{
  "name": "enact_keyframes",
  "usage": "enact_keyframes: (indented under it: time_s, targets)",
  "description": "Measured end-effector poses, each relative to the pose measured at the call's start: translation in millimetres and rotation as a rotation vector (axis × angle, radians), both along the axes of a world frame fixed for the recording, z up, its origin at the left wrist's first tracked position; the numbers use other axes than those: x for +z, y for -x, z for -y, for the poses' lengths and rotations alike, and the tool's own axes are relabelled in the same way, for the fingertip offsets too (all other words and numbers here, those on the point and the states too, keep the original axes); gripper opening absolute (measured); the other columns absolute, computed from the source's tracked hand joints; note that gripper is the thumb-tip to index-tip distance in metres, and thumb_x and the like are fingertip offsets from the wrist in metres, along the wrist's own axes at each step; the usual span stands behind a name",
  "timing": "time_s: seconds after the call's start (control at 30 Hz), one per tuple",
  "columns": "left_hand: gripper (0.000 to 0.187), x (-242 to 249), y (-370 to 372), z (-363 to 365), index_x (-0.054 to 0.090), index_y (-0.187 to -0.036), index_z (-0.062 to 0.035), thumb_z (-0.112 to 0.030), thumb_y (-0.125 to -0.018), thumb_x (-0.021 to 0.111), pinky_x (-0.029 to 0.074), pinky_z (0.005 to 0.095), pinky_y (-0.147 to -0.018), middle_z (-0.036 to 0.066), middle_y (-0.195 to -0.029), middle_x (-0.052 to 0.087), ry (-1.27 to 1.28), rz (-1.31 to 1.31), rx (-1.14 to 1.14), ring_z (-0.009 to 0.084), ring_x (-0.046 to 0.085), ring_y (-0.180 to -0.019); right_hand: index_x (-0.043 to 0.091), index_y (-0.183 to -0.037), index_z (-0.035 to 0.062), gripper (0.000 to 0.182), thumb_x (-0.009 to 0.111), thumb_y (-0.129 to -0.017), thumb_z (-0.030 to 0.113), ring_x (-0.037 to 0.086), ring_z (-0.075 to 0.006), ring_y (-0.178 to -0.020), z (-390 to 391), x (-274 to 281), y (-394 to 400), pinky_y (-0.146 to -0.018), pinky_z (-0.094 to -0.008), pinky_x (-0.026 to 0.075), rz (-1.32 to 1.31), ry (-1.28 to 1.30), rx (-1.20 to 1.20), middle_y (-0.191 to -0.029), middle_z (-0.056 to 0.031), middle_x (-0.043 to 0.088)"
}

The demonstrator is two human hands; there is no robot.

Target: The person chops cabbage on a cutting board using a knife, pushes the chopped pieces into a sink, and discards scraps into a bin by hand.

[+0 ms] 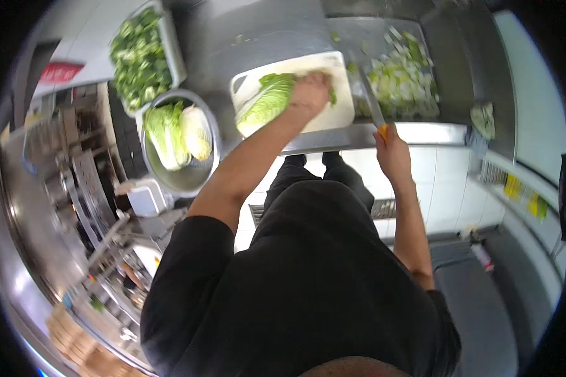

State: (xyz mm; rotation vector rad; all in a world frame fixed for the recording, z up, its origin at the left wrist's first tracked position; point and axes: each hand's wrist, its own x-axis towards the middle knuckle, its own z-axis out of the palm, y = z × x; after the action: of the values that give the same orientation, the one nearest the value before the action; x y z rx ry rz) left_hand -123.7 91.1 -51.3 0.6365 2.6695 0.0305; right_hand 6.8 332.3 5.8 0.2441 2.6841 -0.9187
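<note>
A white cutting board (343, 116) lies on the steel counter, bearing a napa cabbage (267, 103) on its side. My left hand (311, 91) is over the board at the cabbage's right end, its fingers smeared by motion. Small green leaf bits (332, 97) show just right of that hand. In my right hand (393, 151) is a kitchen knife (369, 94), gripped by its yellow handle and held right of the board, blade pointing away from me. Beyond the blade, chopped cabbage (402, 85) is heaped in a steel basin (358, 28).
To the left, a round metal bowl (198, 178) holds a whole napa cabbage (165, 135) and a paler one (196, 132). Behind it stands a white tub (173, 47) of cut greens (141, 60). A crumpled cloth (482, 119) lies at the right corner.
</note>
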Motion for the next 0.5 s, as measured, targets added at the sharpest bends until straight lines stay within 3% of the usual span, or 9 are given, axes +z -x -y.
enact_keyframes:
  time_s: [0.03, 0.1, 0.27, 0.37, 0.5]
  targets:
    - [0.045, -16, -8, 1, 0.056, -0.139, -0.0029, -0.022, -0.098, 0.058, 0.054, 0.0528, -0.102, 0.021, -0.138, 0.061, 0.027, -0.054, -0.042, 0.0367, 0.063, -0.125, 0.053, -0.107, 0.0028, 0.025, 0.062, -0.103, 0.026, 0.067, -0.0538, -0.082, -5, -6, -4, -0.069, -0.0602, 0.051, -0.019, -0.005, 0.021, -0.084, -0.0313, 0.069]
    - [0.038, -31, -27, 3, 0.060, -0.133, -0.0031, -0.010, -0.097, 0.051, 0.057, 0.0478, -0.101, 0.020, -0.129, 0.064, -0.133, -0.125, -0.042, 0.0350, 0.067, -0.117, 0.053, -0.109, 0.0029, 0.026, 0.062, -0.104, 0.027, 0.067, -0.0537, -0.081, -7, -7, -6, -0.068, -0.0595, 0.052, 0.003, -0.028, 0.050, -0.086, -0.0313, 0.069]
    - [0.026, -38, -42, 0, 0.065, -0.118, -0.0016, -0.011, -0.096, 0.054, 0.059, 0.0448, -0.095, 0.018, -0.124, 0.067, -0.261, -0.032, 0.085, 0.0321, 0.070, -0.111, 0.054, -0.111, 0.0026, 0.027, 0.061, -0.105, 0.028, 0.068, -0.0526, -0.084, -1, -14, -3, -0.070, -0.0578, 0.053, 0.052, -0.030, 0.098, -0.091, -0.0301, 0.071]
    - [0.027, 4, -52, 8, 0.067, -0.116, -0.0014, -0.016, -0.094, 0.061, 0.059, 0.0443, -0.093, 0.018, -0.119, 0.069, -0.430, -0.013, 0.183, 0.0306, 0.071, -0.107, 0.054, -0.112, 0.0016, 0.029, 0.061, -0.105, 0.028, 0.068, -0.0520, -0.086, 6, -25, 4, -0.071, -0.0568, 0.054, -0.012, -0.067, 0.190, -0.090, -0.0289, 0.071]
    - [0.036, 61, -80, 66, 0.070, -0.120, -0.0021, -0.021, -0.089, 0.071, 0.059, 0.0413, -0.085, 0.020, -0.111, 0.071, -0.922, -0.195, 0.511, 0.0291, 0.073, -0.095, 0.058, -0.111, 0.0011, 0.030, 0.061, -0.104, 0.030, 0.069, -0.0516, -0.090, 32, -14, 8, -0.071, -0.0548, 0.053, -0.011, -0.098, 0.249, -0.095, -0.0299, 0.071]
